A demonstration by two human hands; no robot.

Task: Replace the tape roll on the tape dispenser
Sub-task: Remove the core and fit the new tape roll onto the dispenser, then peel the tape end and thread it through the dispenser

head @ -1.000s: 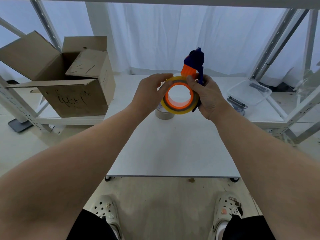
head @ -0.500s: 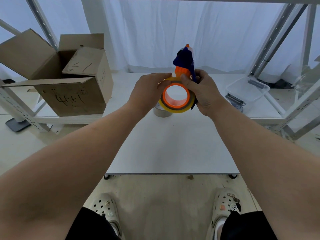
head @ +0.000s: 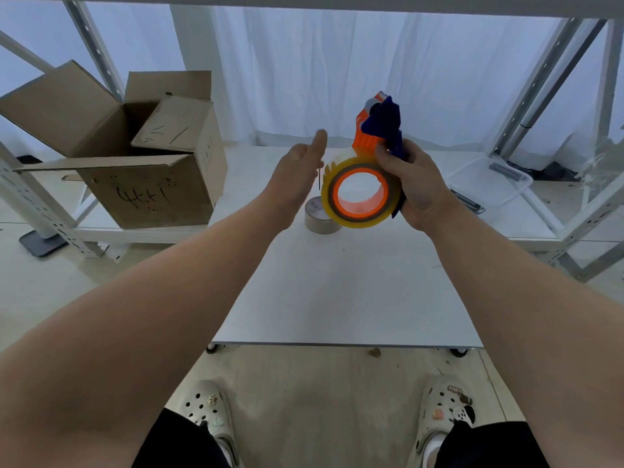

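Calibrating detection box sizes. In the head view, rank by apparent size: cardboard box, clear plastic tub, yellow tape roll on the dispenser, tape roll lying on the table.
1. cardboard box, largest by far.
2. clear plastic tub and yellow tape roll: similar apparent size; the roll is held closer to the camera, so unranked.
3. tape roll on the table, smallest, partly hidden.

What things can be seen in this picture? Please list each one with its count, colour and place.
tape dispenser: 1, blue and orange, held above the table
tape roll: 1, yellowish, on the dispenser's orange hub
spare roll: 1, beige, on the table behind the dispenser
table: 1, white, centre
cardboard box: 1, brown, open, left shelf
plastic tray: 1, clear, right shelf
shoes: 2, pale, floor
left hand: 1, open, beside the roll
right hand: 1, gripping the dispenser
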